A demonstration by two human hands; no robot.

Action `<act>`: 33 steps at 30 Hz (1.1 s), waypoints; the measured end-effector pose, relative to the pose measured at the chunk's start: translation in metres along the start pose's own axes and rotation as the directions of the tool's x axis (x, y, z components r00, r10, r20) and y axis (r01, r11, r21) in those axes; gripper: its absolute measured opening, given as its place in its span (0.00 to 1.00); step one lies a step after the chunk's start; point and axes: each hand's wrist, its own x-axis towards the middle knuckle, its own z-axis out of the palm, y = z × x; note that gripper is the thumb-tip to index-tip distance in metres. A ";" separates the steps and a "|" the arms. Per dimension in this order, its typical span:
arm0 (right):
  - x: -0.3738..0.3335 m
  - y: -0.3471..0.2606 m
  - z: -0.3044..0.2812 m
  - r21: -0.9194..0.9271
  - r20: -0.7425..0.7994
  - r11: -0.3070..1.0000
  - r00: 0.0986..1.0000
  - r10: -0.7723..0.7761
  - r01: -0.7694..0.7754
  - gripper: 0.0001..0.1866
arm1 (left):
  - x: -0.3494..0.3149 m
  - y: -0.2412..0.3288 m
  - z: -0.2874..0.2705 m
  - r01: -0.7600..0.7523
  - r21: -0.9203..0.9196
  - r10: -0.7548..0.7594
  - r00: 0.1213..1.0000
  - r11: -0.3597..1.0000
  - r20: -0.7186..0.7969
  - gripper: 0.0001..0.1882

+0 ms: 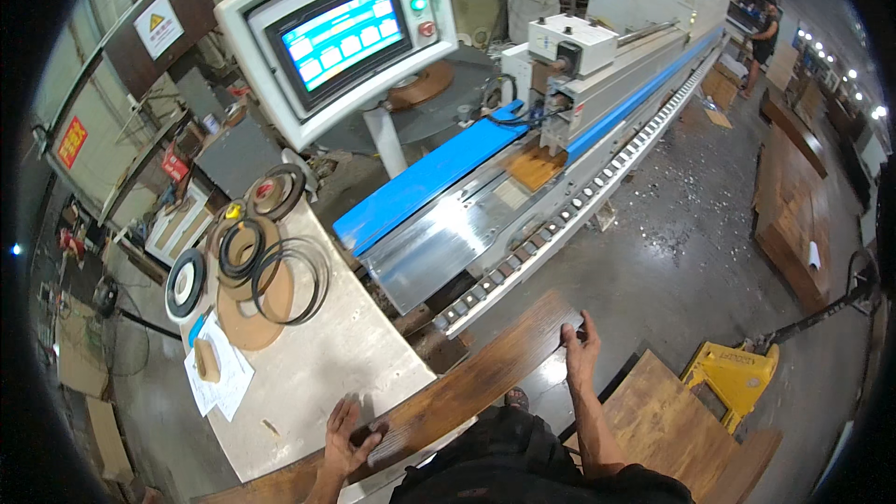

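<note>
A long brown wooden board point(457, 383) slants across in front of me, from the lower left up to the middle. Its left stretch lies over the pale worktable point(355, 359), while the right end reaches past the table's edge. My left hand point(347, 441) grips the board near its left part, thumb on the face and fingers at the far side. At the right end, my right hand point(581, 355) holds the board with the thumb on its face. The undersides of both grips are hidden.
Ahead stands a long edge-banding machine point(448, 233) with a blue cover, a small wooden piece point(535, 168) in it, and a lit control screen point(341, 33). Banding rolls point(247, 252) and papers point(219, 369) lie on the table. A yellow pallet jack point(733, 373) and stacked boards point(667, 415) are right.
</note>
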 end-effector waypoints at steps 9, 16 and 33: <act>0.000 0.013 0.007 0.176 -0.048 0.983 0.998 -0.050 0.058 0.31 | -0.114 -0.039 -0.038 0.033 0.304 -0.099 0.974 0.952 0.205 0.63; -0.021 0.024 -0.004 -0.037 -0.147 0.984 0.973 -0.177 0.173 0.25 | -0.127 -0.058 -0.042 -0.068 0.260 0.015 0.980 0.963 0.200 0.61; -0.016 -0.076 0.080 -0.132 -0.191 0.931 0.912 -0.362 0.342 0.39 | -0.033 0.006 -0.102 -0.121 0.357 0.075 0.987 0.926 0.140 0.50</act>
